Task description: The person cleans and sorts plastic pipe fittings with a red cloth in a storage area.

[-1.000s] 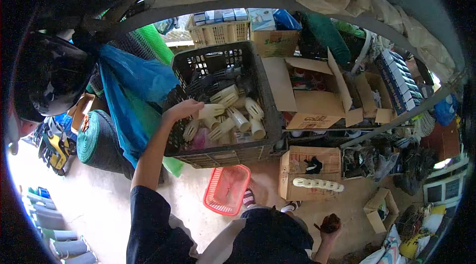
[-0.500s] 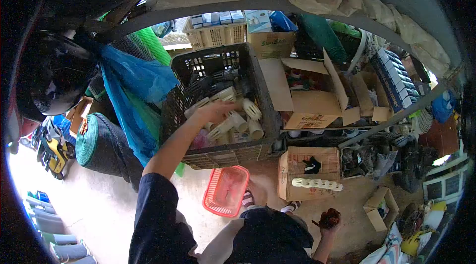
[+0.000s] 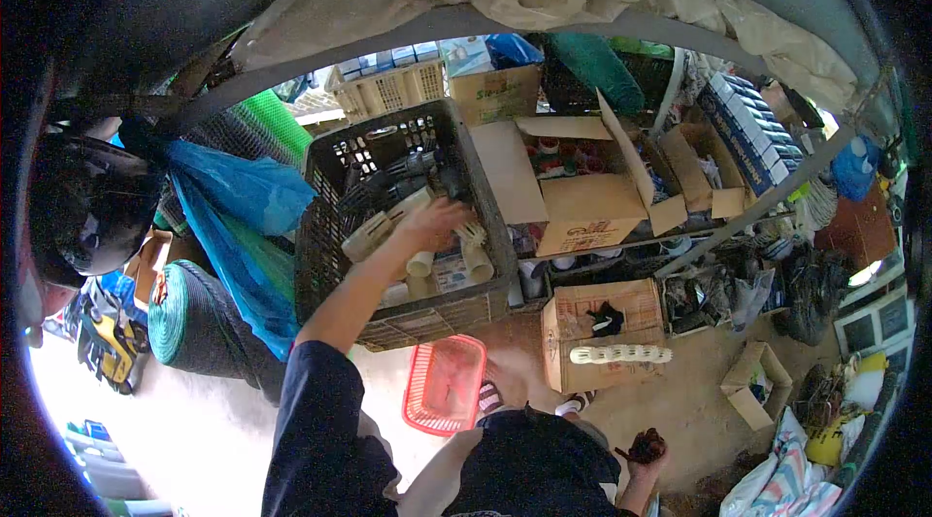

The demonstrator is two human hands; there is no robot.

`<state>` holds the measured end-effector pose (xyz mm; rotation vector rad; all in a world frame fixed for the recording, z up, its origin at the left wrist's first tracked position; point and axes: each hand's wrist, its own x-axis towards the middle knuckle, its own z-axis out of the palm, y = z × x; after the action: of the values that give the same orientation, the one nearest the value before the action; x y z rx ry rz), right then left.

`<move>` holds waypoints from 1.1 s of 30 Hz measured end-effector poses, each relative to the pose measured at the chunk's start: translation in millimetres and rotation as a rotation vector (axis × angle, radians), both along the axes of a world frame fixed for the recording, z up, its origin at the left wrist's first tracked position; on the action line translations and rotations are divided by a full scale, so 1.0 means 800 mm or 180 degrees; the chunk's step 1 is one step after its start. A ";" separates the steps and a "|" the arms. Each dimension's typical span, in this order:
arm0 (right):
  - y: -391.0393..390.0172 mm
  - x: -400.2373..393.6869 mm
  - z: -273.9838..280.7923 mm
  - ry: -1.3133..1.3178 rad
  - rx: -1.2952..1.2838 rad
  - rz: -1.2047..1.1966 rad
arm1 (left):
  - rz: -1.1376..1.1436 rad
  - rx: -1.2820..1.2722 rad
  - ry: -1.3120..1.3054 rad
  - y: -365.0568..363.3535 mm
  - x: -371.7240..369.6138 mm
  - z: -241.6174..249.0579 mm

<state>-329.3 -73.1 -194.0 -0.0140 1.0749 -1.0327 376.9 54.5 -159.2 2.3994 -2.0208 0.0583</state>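
Note:
A dark plastic crate (image 3: 427,323) holds cream slotted plastic pieces (image 3: 476,255) at its near side and black pieces (image 3: 388,189) towards its far side. My left hand (image 3: 437,223) reaches into the crate over the cream pieces, with its fingers over them; whether it grips one is hard to see. Low at the right, my right hand (image 3: 649,454) is curled round a dark reddish-brown object (image 3: 646,445). A row of cream pieces (image 3: 621,355) lies on a cardboard box (image 3: 573,308) beside a small black item (image 3: 608,320).
A red basket (image 3: 445,386) stands on the floor below the crate. Open cardboard boxes (image 3: 587,211) fill the shelf to the right. A blue plastic bag (image 3: 243,197) hangs left of the crate, above a rolled green net (image 3: 199,323). A metal bar slants across the right.
The view has shifted, so the crate and shelf sit further left. My left hand has moved slightly across the cream pieces. My right hand still holds the dark object.

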 end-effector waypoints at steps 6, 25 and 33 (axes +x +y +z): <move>-0.017 -0.010 0.002 -0.0354 -0.0498 0.0670 | -0.0095 0.0329 0.0656 -0.005 -0.005 0.035; -0.077 0.300 0.172 -0.1519 -0.0952 0.2405 | 0.1577 -0.4165 0.6480 0.064 -0.338 0.212; -0.075 0.346 0.289 0.1492 -0.5701 0.2855 | 0.1544 -0.3379 0.5454 -0.126 -0.449 0.211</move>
<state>-52.8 -133.1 37.1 -2.0373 0.1062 -0.8180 17.6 -46.0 9.2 1.1431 -0.3535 -0.5383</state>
